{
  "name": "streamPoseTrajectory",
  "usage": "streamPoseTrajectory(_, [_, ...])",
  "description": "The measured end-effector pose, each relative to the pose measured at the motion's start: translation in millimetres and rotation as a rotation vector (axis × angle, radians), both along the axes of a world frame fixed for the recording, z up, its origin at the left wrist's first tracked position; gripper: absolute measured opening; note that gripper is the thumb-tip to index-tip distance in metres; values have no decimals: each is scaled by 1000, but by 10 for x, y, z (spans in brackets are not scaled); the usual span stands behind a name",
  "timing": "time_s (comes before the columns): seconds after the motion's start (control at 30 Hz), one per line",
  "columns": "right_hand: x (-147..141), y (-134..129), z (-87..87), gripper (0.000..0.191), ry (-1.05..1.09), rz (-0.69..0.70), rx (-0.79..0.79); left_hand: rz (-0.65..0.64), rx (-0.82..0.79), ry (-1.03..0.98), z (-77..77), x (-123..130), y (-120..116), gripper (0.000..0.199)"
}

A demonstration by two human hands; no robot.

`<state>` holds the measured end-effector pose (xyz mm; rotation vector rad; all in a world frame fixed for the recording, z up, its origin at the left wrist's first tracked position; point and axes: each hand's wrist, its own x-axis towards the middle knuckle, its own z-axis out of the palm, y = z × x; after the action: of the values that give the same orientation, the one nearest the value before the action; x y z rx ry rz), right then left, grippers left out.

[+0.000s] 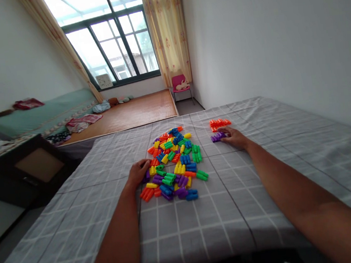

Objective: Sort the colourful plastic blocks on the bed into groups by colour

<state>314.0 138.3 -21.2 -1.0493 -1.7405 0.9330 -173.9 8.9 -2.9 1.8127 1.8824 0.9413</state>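
Observation:
A heap of small plastic blocks in orange, yellow, green, blue and purple lies on a grey checked bedsheet. My left hand rests at the heap's left edge, fingers curled over a purple block. Off to the right, my right hand touches a small group of purple blocks, fingertips on them. Just beyond that group lies a separate cluster of orange blocks. I cannot tell whether either hand truly grips a block.
The bed runs along a white wall on the right. A dark cabinet stands to the left. Beyond are a wooden platform, a green mattress, a pink chair and a large window.

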Motion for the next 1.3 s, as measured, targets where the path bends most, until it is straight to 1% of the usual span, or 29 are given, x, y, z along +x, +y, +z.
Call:
streamPoseTrajectory(0.17, [24,8,-17,51,-44,-6,22,-5,-8,22,-20,-8,-3,57])
streamPoseTrajectory(0.33, [43,-5,-1,54,-103,-15,32,0,-8,-11,-11,5,-12,57])
streamPoseTrajectory(0.5, [54,7,2,57,-116,-27,36,-8,-2,-22,-6,14,-9,56])
streamPoseTrajectory(0.7, [67,29,-35,57,-127,-18,38,-11,10,-29,-16,27,-4,54])
streamPoseTrajectory(0.8, [66,38,-44,55,-127,-60,49,-2,5,-10,-30,22,3,55])
streamPoseTrajectory(0.9, [26,45,13,50,-127,-176,114,-2,3,1,-45,15,8,55])
streamPoseTrajectory(0.97, [-60,19,107,45,-134,-260,202,-9,6,-1,-52,11,11,55])
streamPoseTrajectory(1.03, [-218,-69,238,39,-145,-276,279,-12,7,0,-57,10,13,55])
streamPoseTrajectory(1.07, [-324,-143,311,36,-157,-240,299,-9,6,0,-59,10,13,55])
streamPoseTrajectory(1.1, [-446,-239,385,34,-180,-172,305,-5,4,3,-60,11,14,55])
streamPoseTrajectory(1.13, [-579,-355,457,32,-211,-75,303,1,1,7,-61,13,14,55])
streamPoseTrajectory(1.23, [-993,-780,645,29,-321,329,306,13,-1,16,-60,20,11,55])
streamPoseTrajectory(1.3, [-1232,-1056,719,28,-370,603,365,8,9,16,-57,27,5,54])
